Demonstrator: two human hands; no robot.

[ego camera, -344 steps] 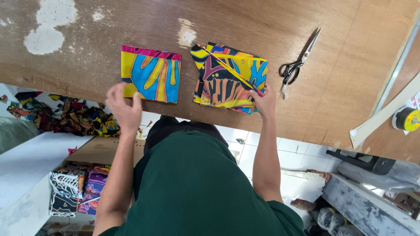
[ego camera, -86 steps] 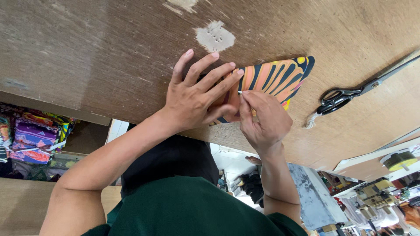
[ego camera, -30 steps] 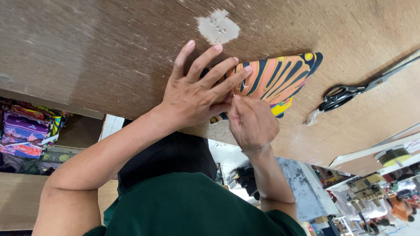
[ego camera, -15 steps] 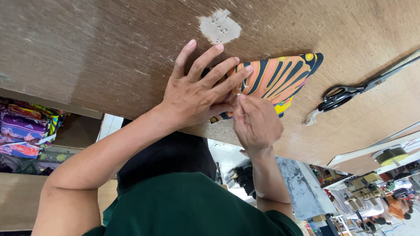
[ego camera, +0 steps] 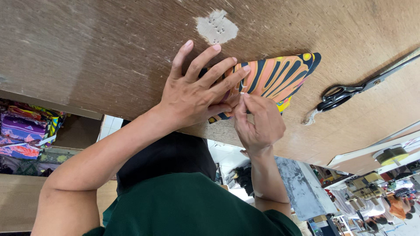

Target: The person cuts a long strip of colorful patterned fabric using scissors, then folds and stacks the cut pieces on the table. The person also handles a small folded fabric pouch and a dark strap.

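Fabric [ego camera: 280,81] lies under left hand [ego camera: 197,94], right hand [ego camera: 258,120] pinching.

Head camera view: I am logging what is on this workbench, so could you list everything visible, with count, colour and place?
Folded printed fabric: one, orange, pink, dark blue and yellow, on the table centre right, partly under the hands.
Scissors: one pair, black handles, right of the fabric, blades pointing to the right edge.
Wooden table: one, brown and worn, with a pale chipped patch near the top.
Fabric pile: several pieces, purple and mixed prints, lower left below the table.
Tape roll: one, yellowish, far right.
Left hand: spread flat, pressing the fabric.
Right hand: fingertips in a pinch grip at the fabric's near edge.
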